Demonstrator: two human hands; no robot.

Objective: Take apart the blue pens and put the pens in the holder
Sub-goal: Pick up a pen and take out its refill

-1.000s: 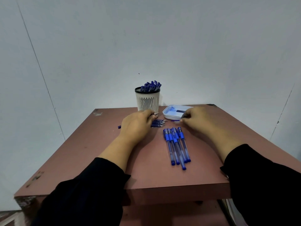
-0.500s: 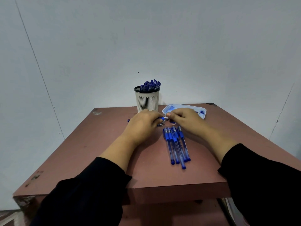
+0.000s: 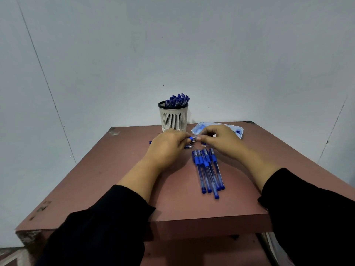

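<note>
Head view: five blue pens (image 3: 208,170) lie side by side on the desk (image 3: 119,169), long axes running near-to-far. Beyond them, left hand (image 3: 166,148) and right hand (image 3: 223,140) pinch one pen (image 3: 192,138) crosswise, before the holder (image 3: 173,118).

The scene was dimly and evenly lit, with a cool bluish cast over the wall (image 3: 192,45). Soft shadows lay under the forearms on the table (image 3: 119,169). No glare showed. Wide-angle distortion bent the wall seams at the left and right edges. Focus was slightly soft throughout, with fine detail smeared.
</note>
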